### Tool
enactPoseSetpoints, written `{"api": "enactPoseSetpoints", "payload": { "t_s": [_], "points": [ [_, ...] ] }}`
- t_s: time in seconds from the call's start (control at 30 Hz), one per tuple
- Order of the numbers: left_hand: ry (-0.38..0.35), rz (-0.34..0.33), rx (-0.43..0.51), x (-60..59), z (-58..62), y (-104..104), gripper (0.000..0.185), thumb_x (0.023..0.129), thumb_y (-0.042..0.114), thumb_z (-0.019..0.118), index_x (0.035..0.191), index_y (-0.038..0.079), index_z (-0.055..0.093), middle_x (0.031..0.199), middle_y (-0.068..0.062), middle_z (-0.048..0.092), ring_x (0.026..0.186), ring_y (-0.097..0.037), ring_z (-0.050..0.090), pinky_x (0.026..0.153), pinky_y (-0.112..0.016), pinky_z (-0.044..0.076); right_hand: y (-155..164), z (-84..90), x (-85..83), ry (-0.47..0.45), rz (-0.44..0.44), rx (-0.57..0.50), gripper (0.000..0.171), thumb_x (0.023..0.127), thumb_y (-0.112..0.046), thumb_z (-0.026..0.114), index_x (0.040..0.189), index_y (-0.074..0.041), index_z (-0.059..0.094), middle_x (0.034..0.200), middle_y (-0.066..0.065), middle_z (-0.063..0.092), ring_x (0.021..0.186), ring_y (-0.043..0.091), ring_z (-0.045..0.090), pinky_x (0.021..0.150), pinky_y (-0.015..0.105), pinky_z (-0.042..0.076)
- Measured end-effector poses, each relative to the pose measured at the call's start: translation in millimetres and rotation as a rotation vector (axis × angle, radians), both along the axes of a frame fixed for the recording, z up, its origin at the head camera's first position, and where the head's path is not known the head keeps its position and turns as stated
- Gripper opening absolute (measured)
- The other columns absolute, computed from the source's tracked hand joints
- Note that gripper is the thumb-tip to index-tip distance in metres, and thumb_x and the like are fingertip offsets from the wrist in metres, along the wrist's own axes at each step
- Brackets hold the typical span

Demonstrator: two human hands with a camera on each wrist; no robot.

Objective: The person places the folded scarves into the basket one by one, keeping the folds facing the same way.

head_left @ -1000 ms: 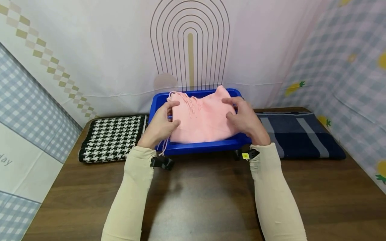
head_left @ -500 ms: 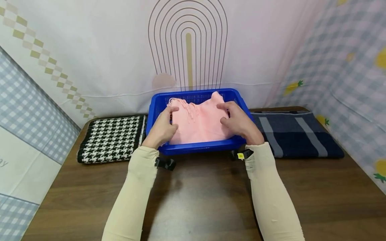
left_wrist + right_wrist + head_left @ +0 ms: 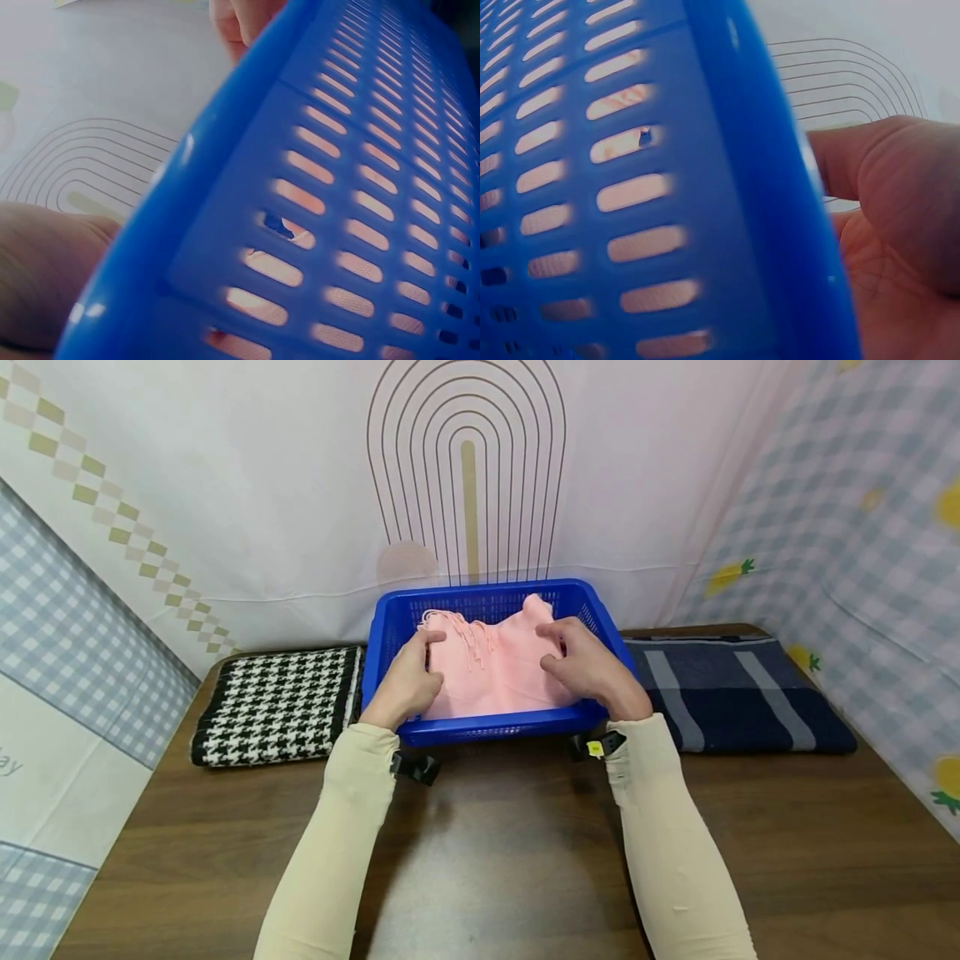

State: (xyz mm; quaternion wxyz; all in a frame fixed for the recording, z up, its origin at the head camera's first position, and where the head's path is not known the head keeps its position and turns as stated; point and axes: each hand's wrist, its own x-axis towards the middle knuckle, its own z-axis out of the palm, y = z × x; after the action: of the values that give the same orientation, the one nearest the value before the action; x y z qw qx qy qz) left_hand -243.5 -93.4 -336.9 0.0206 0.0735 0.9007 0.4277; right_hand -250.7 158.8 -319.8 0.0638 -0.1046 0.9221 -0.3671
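Observation:
A folded pink scarf [image 3: 495,681] with a fringe at its back left corner lies inside a blue plastic basket [image 3: 510,724]. My left hand [image 3: 405,681] holds the scarf's left side, thumb and index finger on its edge. On the opposite side my right hand [image 3: 588,668] grips the scarf, thumb and index finger resting on top. The remaining fingers of both hands are hidden in the basket. Both wrist views are mostly filled by the slotted basket wall [image 3: 300,157], with pink cloth showing through; beyond its rim the right wrist view shows the right hand's palm [image 3: 892,300].
Left of the basket lies a folded black-and-white houndstooth scarf [image 3: 277,706]. A folded navy scarf with grey stripes [image 3: 738,693] lies to the right. All stand on a brown wooden table [image 3: 487,860], with a patterned curtain [image 3: 300,527] close behind.
Both hands have lowered the pink scarf deeper into the basket and drawn slightly closer together. More of the basket's back wall shows now.

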Motion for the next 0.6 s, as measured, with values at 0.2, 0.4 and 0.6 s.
{"api": "enactPoseSetpoints", "payload": {
  "t_s": [0.2,0.4,0.6],
  "points": [
    [0.0,0.005,-0.009,-0.7,-3.0,0.2,0.065,0.085,-0.014,0.046,0.149,0.0,0.043,0.153,-0.022,0.047,0.14,-0.029,0.045,0.12,-0.043,0.036,-2.9,-0.9,-0.4,-0.055,-0.029,-0.005,0.055,0.098,-0.01,0.052,0.152,0.0,0.044,0.161,0.018,0.034,0.133,0.032,0.038,0.08,0.036,0.043],
    [-0.015,0.011,-0.002,-1.5,-4.6,0.7,0.064,0.087,-0.014,0.045,0.149,0.0,0.042,0.156,-0.021,0.044,0.144,-0.028,0.041,0.122,-0.042,0.034,-3.3,-1.9,-0.7,-0.076,-0.021,-0.005,0.056,0.099,-0.011,0.051,0.153,-0.001,0.043,0.159,0.018,0.035,0.111,0.03,0.051,0.061,0.027,0.041],
    [-0.061,0.028,-0.013,-1.1,-5.6,0.8,0.06,0.092,-0.011,0.046,0.151,0.0,0.039,0.161,-0.02,0.038,0.149,-0.028,0.036,0.123,-0.043,0.032,-1.9,-6.7,-3.3,-0.086,0.007,-0.022,0.058,0.099,-0.012,0.05,0.154,0.002,0.04,0.15,0.018,0.041,0.053,0.015,0.04,0.048,0.023,0.036]
  ]
}}
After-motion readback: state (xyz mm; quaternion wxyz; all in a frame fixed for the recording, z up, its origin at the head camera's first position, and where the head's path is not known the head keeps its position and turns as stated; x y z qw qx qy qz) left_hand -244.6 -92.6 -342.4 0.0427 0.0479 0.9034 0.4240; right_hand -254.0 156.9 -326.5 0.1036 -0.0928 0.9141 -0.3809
